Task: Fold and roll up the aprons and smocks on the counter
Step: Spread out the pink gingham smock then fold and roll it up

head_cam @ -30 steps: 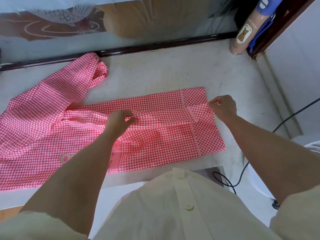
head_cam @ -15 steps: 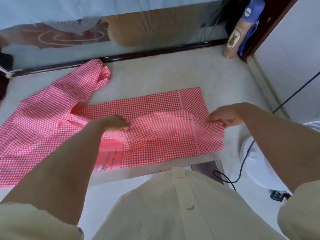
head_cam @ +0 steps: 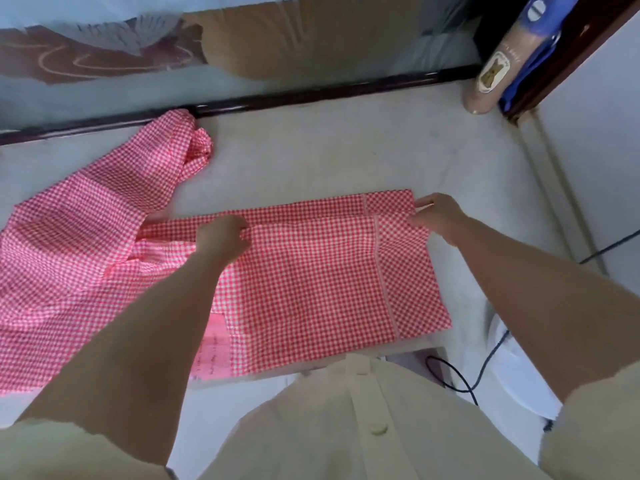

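A pink-and-white gingham smock (head_cam: 311,282) lies spread on the pale counter (head_cam: 329,161). Its right part is folded into a flat rectangle near the front edge; its sleeve and upper part sprawl to the left (head_cam: 86,220). My left hand (head_cam: 221,239) pinches the upper fold edge near the middle of the cloth. My right hand (head_cam: 438,214) pinches the same edge at the cloth's far right corner. A pink label shows at the lower fold (head_cam: 213,351).
A tan bottle with a blue cap (head_cam: 495,74) stands at the counter's back right corner. A dark rail (head_cam: 311,95) and a glass panel run along the back. A black cable (head_cam: 485,362) and a white object (head_cam: 519,386) lie beyond the right front edge.
Both hands have carried the pinched edge of the cloth away from me, towards the back edge of the folded panel, so the upper layer now lies flatter and wider.
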Demonstrator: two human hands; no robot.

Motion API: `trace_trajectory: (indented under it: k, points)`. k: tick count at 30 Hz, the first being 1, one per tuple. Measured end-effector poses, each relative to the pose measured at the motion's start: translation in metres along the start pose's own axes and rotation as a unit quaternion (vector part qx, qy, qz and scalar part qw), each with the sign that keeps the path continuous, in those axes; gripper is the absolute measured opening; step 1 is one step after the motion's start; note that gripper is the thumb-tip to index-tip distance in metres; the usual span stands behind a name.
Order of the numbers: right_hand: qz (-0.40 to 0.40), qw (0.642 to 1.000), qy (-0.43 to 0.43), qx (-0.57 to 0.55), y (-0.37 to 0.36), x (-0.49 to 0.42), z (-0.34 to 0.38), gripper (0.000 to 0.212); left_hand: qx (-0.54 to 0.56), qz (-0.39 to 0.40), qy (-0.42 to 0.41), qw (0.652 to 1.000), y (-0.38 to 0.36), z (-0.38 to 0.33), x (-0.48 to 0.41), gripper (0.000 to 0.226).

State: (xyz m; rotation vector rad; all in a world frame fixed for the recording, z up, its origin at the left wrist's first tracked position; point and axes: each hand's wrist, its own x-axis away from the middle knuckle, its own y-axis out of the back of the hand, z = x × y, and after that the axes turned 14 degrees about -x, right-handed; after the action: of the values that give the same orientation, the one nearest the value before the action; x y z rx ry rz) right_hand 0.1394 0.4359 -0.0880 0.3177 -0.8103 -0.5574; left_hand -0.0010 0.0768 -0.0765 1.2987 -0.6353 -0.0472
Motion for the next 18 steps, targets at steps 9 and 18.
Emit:
trace_trajectory:
  k: [9, 18]
  points:
    - [0.032, 0.999, 0.039, 0.020, -0.003, -0.044, 0.002, 0.049, -0.005, 0.054, 0.013, 0.998, -0.007, 0.005, -0.042, 0.036]
    - [0.099, 0.994, -0.032, -0.037, -0.006, -0.046, -0.010, 0.041, 0.050, 0.066, -0.029, 0.996, -0.001, -0.016, -0.058, 0.030]
